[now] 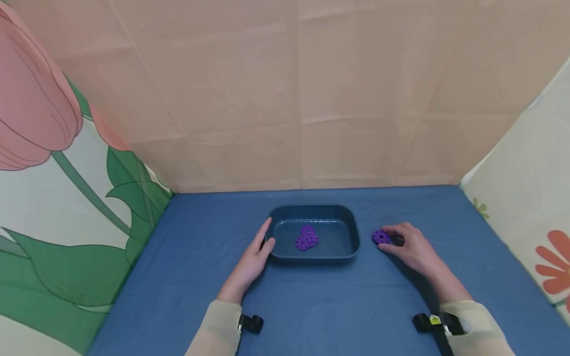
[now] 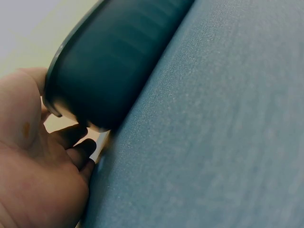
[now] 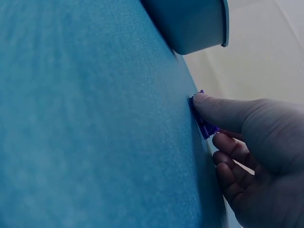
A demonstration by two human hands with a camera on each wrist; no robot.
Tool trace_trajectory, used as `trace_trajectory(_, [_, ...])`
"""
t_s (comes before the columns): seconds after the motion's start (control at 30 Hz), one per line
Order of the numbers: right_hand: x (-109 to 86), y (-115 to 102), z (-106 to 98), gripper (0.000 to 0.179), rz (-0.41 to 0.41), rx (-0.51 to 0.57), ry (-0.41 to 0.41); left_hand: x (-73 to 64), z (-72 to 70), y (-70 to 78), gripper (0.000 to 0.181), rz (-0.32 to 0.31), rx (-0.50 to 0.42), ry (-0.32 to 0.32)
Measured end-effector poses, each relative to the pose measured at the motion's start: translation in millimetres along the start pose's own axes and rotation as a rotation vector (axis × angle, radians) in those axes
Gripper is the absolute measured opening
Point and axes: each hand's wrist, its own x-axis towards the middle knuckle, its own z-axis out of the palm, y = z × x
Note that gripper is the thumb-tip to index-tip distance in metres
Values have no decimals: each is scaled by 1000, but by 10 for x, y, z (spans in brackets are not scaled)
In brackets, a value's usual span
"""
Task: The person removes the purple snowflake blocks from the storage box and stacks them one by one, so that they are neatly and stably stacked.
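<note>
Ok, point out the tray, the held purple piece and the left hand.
Tray point(image 1: 336, 236): head view, bare inside floor.
Held purple piece point(image 1: 377, 237): head view, its uncovered left side.
Left hand point(image 1: 251, 261): head view, back of the hand.

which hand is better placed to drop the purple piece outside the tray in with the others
Probably the right hand: it pinches that purple piece, right of the tray. The left hand touches the tray's left end, farther away.

Your right hand point(image 3: 266, 152) pinches a ridged purple piece point(image 3: 206, 127) at the blue counter point(image 3: 95, 118), thumb laid over it, your other fingers point(image 3: 233, 147) bent. Farther off, apart from the piece, sits a blue tub point(image 3: 190, 23) with a lipped rim; a pale backdrop point(image 3: 256, 61) stands beyond.
</note>
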Motion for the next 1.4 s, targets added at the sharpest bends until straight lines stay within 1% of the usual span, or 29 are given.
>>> trace_trajectory(0.23, [3,14,7,53,10,3,-12,-5,10,-11,64,1,-6,4])
trace_trajectory(0.4, [20,9,-21,61,1,12,-24,-13,13,-16,64,0,-9,6])
trace_trajectory(0.5, [33,-57,-71,64,-12,14,-13,-17,9,-18,64,0,-13,-2])
trace_trajectory(0.57, [48,-157,-113,63,-16,20,3,-20,4,-14,64,2,-16,-6])
trace_trajectory(0.63, [76,-295,-160,62,-40,30,27,-23,-1,-5,64,2,-21,-7])
trace_trajectory(0.73, [142,-554,-202,59,-108,59,53,-25,-9,9,64,5,-26,1])
trace_trajectory(0.8, [194,-728,-200,58,-162,85,53,-24,-12,13,64,2,-24,7])
trace_trajectory(0.93, [286,-1028,-114,55,-210,134,13,-8,-6,2,64,6,-20,16])
trace_trajectory(1.07, [356,-1237,19,55,-235,136,-42,6,4,-3,64,9,-19,12])
trace_trajectory(1.2, [415,-1373,157,57,-272,118,-109,5,5,5,64,0,-10,1])
trace_trajectory(1.4, [525,-1468,377,60,-343,73,-180,16,-3,-11,63,4,-7,-3])
